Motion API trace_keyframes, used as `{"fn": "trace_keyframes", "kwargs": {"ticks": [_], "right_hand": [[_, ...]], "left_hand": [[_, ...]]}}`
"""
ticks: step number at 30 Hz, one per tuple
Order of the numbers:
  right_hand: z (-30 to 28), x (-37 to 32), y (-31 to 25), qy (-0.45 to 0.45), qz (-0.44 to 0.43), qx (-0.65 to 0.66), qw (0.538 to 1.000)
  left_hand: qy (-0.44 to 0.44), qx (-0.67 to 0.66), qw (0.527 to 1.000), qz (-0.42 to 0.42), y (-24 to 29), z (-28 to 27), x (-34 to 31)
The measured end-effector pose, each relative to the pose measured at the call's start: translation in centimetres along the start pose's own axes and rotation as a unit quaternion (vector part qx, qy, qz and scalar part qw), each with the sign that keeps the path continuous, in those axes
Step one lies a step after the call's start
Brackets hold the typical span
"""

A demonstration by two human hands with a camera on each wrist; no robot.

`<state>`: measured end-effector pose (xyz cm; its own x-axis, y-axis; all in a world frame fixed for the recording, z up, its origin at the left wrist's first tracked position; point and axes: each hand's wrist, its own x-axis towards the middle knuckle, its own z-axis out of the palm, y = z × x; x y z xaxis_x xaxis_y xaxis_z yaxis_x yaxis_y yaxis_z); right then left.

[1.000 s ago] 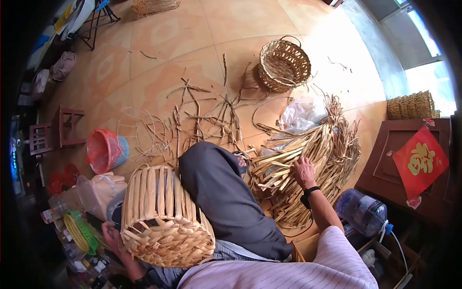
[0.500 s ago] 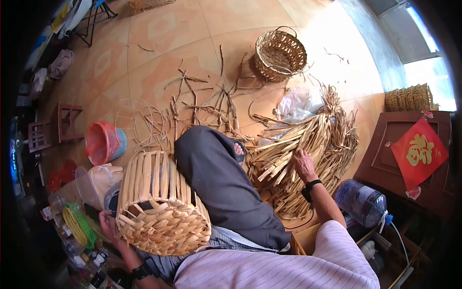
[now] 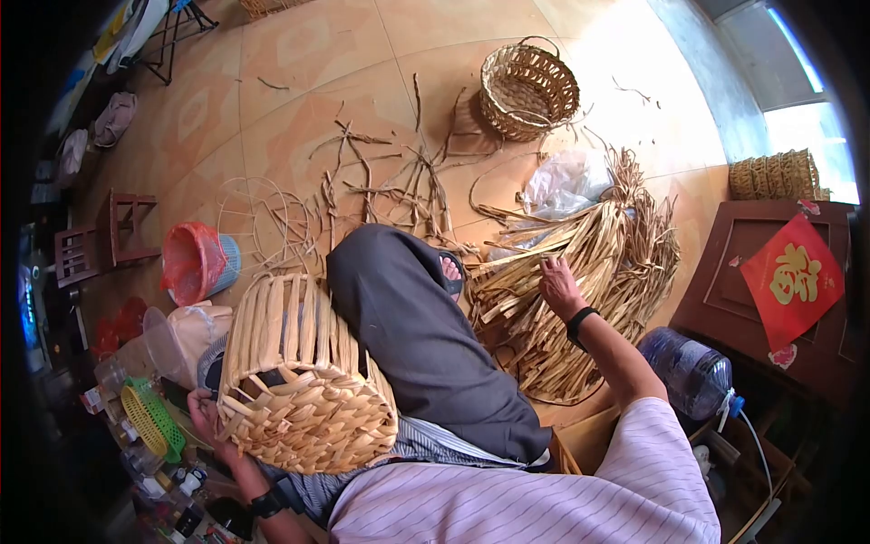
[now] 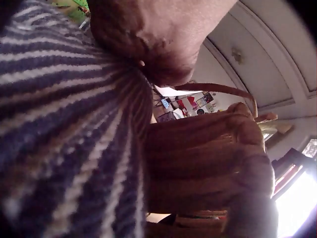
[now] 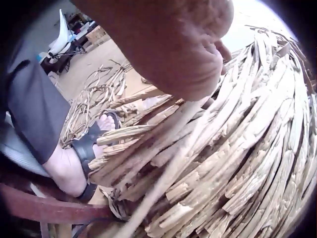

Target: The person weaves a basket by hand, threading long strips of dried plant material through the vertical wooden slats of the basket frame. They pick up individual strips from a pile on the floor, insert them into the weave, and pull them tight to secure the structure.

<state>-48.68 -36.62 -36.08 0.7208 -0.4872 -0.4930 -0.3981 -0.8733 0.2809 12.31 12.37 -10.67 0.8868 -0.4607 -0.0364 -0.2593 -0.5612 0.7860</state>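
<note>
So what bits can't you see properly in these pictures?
- Left hand, head view: the unfinished basket hides most of its fingers, so its grip is unclear.
- Left wrist view: blurred and mostly filled by striped cloth.
- Right hand, right wrist view: its own palm covers the fingertips among the straw strips, so a pinch cannot be told.

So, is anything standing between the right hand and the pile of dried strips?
Nothing visible does: the right hand lies on the pile of dried strips, and its fingers pinch one strip.
</note>
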Motion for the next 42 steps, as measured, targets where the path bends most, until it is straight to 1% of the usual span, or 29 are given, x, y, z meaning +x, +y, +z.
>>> {"fn": "trace_keyframes", "kwargs": {"ticks": [2,5,8,9,12,14,16,17,19,22,23,24,26,29,32,33,35,36,37,40,41,42], "right_hand": [[-0.5,0.4,-0.1,0.020,-0.035,0.008,0.999],[-0.8,1.0,-0.2,0.048,-0.136,0.142,0.979],[0.2,1.3,-2.1,0.056,-0.143,0.258,0.954],[2.6,1.8,-3.3,0.077,-0.128,0.290,0.945],[2.3,1.2,-5.8,-0.017,-0.027,0.410,0.912],[2.1,1.0,-6.7,-0.016,-0.036,0.348,0.937],[1.3,0.8,-7.4,-0.015,-0.045,0.285,0.957],[0.9,0.6,-7.7,-0.031,-0.045,0.257,0.965],[-1.7,0.1,-7.7,-0.062,-0.045,0.200,0.977],[-0.2,1.0,-8.7,-0.080,-0.046,0.151,0.984],[0.3,1.2,-8.7,-0.076,-0.054,0.134,0.987],[1.0,1.5,-8.8,-0.060,-0.053,0.152,0.985],[3.4,2.3,-8.9,-0.029,-0.051,0.190,0.980],[3.3,4.0,-8.2,0.081,-0.026,0.245,0.966],[0.4,5.6,-7.6,0.088,-0.001,0.268,0.959],[1.1,6.3,-8.2,0.125,0.022,0.323,0.938],[3.4,7.7,-9.6,0.079,0.075,0.397,0.911],[3.3,8.1,-9.6,0.058,0.101,0.432,0.895],[3.1,8.3,-9.8,0.036,0.116,0.413,0.903],[2.6,9.1,-9.4,-0.104,0.108,0.378,0.913],[2.4,9.0,-9.5,-0.095,0.157,0.406,0.895],[3.5,8.7,-9.5,-0.057,0.138,0.391,0.908]], "left_hand": [[-0.002,0.011,1.000,-0.014,0.8,0.1,-0.2],[0.023,-0.002,1.000,-0.004,1.4,0.9,-0.4],[0.023,0.012,0.999,-0.026,1.8,0.8,-0.4],[0.023,0.011,0.999,-0.020,1.5,0.6,-0.3],[0.021,0.004,1.000,-0.007,0.3,0.3,-0.1],[0.018,-0.012,1.000,-0.004,0.0,0.2,0.0],[0.021,0.045,0.999,-0.002,-0.5,-0.4,0.2],[0.022,0.073,0.997,-0.001,-0.7,-0.7,0.3],[0.015,0.049,0.999,0.008,-1.2,-0.8,0.5],[0.004,0.016,1.000,0.015,-2.1,-1.1,0.8],[0.008,0.012,1.000,0.004,-2.4,-1.3,0.8],[0.012,0.008,1.000,-0.006,-2.3,-1.2,0.9],[0.035,0.012,0.998,-0.055,0.2,0.0,0.3],[0.041,-0.020,0.997,-0.069,1.8,0.9,-0.2],[0.030,-0.013,0.999,-0.022,-0.5,-0.2,0.2],[0.035,0.001,0.999,-0.028,-0.2,-0.1,0.2],[0.047,0.026,0.998,-0.039,0.7,0.3,0.0],[0.051,0.033,0.997,-0.040,0.7,0.5,0.1],[0.054,0.041,0.997,-0.041,0.7,0.5,0.2],[0.059,0.062,0.995,-0.054,-0.2,0.0,0.3],[0.060,0.068,0.994,-0.060,-0.6,-0.2,0.4],[0.056,0.063,0.995,-0.052,-1.1,-0.4,0.4]]}}
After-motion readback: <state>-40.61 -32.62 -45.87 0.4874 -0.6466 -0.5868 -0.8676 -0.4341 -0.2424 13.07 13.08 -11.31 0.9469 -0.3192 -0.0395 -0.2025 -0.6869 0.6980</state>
